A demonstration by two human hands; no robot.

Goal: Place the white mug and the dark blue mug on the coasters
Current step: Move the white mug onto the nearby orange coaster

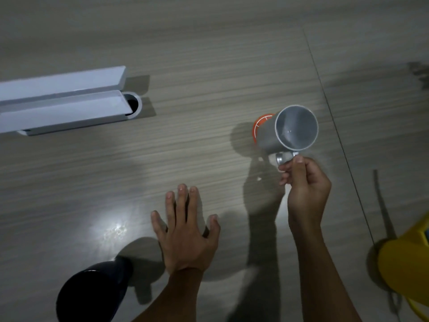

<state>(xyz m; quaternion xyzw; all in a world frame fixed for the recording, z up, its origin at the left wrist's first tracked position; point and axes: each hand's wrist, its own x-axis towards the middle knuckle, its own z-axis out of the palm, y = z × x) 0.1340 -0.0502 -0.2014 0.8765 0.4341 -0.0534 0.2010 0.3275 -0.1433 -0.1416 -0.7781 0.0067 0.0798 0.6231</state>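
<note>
My right hand (304, 184) grips the handle of the white mug (290, 130), which stands right of centre over an orange coaster (260, 125); only the coaster's left part shows past the mug, and whether the mug rests on it I cannot tell. The dark blue mug (92, 296) stands at the bottom left near the front edge. My left hand (185, 231) lies flat on the table, fingers spread, just right of the dark mug and not touching it. No second coaster is visible.
A long white open box (62, 101) lies at the left, partly over a round cable hole (134, 104). A yellow object (406, 268) sits at the bottom right. A seam (336, 126) runs down the wooden table at the right.
</note>
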